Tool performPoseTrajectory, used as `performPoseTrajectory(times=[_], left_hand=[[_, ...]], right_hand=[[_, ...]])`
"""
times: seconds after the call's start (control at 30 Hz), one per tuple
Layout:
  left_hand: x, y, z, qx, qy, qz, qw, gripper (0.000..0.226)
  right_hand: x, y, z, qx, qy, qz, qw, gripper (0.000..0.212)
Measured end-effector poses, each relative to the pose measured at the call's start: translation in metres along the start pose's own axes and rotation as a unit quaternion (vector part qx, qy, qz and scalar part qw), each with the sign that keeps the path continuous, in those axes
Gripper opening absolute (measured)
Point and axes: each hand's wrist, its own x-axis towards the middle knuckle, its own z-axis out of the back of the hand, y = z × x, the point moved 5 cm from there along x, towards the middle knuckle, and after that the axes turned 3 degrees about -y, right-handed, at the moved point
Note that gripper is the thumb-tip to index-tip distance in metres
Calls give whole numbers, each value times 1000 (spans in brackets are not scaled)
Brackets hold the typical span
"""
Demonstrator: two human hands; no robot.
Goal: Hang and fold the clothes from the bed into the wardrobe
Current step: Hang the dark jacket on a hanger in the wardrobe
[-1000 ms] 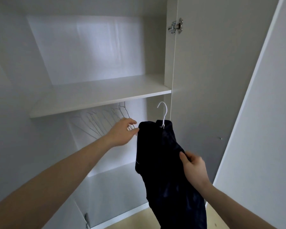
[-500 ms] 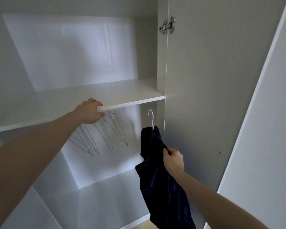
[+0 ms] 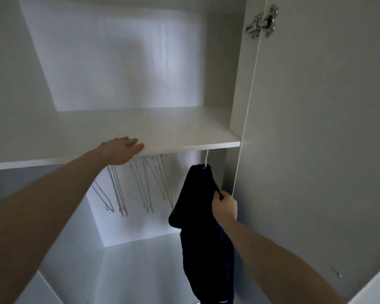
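Since a second ago the left hand [image 3: 121, 150] has risen from the empty hangers [image 3: 140, 185] to the shelf [image 3: 184, 137], where its fingers [image 3: 134, 144] lie straight and released over the front edge. Right hand [image 3: 225, 207] fingers pinch a fold of the dark garment [image 3: 198, 207], which hangs on a white hanger [image 3: 206, 159] just left of them, its hook rising under the shelf beside the open door [image 3: 316, 150].

This is a home, most likely a bedroom. A big white wardrobe [image 3: 140, 62] stands open, with a shelf [image 3: 184, 137] inside, thin wire hangers [image 3: 147, 185] hanging under it (all bare), and a door hinge [image 3: 262, 24].
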Motion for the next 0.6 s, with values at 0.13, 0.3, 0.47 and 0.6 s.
performPoseTrajectory(times=[0.13,0.3,0.47,0.6], left_hand=[[5,4,-9,70,28,-18,997,96],[10,8,-12,81,23,-21,996,86],[14,12,-15,98,32,-12,995,80],[14,14,-16,95,38,-12,995,98]], right_hand=[[30,11,-18,-10,1,9,1000,36],[61,19,-31,-4,-2,-1,1000,33],[87,29,-38,3,-17,-20,1000,38],[103,35,-45,0,-12,-20,1000,38]])
